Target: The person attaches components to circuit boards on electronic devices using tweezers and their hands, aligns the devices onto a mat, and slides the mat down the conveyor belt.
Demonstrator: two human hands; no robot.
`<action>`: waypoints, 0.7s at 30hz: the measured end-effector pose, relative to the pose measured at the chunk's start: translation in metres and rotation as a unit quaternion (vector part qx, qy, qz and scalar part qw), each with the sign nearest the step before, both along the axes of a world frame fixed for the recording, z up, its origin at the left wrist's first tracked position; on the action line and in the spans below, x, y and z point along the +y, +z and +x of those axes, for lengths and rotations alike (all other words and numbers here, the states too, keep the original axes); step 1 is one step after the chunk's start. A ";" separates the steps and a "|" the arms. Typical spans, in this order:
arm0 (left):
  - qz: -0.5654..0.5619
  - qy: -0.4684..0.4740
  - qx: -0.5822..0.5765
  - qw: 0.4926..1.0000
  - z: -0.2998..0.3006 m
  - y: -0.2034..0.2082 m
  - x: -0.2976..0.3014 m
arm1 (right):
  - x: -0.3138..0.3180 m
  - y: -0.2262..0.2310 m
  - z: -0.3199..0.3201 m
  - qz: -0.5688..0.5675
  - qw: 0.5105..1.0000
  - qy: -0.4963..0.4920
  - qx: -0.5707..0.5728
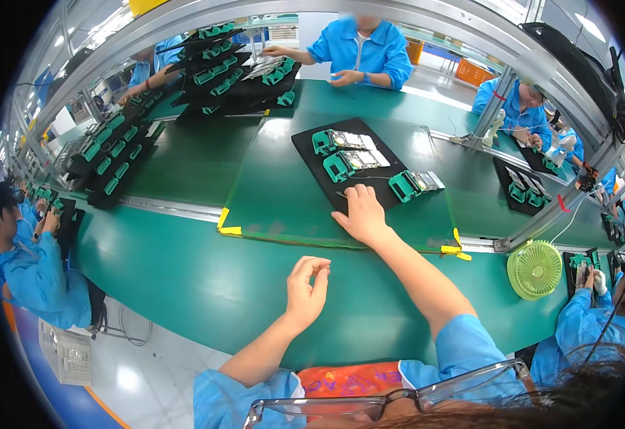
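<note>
A black tray (379,132) lies at an angle on the green mat (269,186) in front of me. On it sit three small circuit-board assemblies in green holders: one at the top (350,140), a middle one (355,163) and one toward the right edge (414,184). My right hand (361,217) reaches to the tray's near edge, fingers laid over it and thumb spread to the left. Nothing shows gripped in it. Nearer to me, above the bench, my left hand (307,292) is loosely curled, thumb apart from the fingers, with nothing visible in it.
Stacked black trays (216,79) with green holders rise at the back left. Yellow tape (229,223) marks the mat's corners. A green fan (534,269) stands right, by a metal post (534,222). Another loaded tray (521,186) is beyond it. A person (361,50) works opposite.
</note>
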State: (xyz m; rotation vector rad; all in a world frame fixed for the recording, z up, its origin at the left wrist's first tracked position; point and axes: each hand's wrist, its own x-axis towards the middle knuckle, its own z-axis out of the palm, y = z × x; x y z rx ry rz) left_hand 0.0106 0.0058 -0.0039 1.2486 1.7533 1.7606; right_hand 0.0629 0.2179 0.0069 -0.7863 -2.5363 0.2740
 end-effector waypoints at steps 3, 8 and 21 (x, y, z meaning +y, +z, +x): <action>0.023 0.015 0.030 0.999 -0.004 0.001 0.000 | 0.001 -0.001 0.003 0.016 0.999 -0.027 -0.010; 0.037 0.044 0.021 0.998 -0.010 0.000 -0.002 | -0.025 0.010 0.051 0.015 0.999 0.040 -0.006; 0.042 0.062 -0.025 0.997 -0.015 -0.013 0.005 | -0.095 0.028 0.229 -0.103 0.984 0.124 -0.079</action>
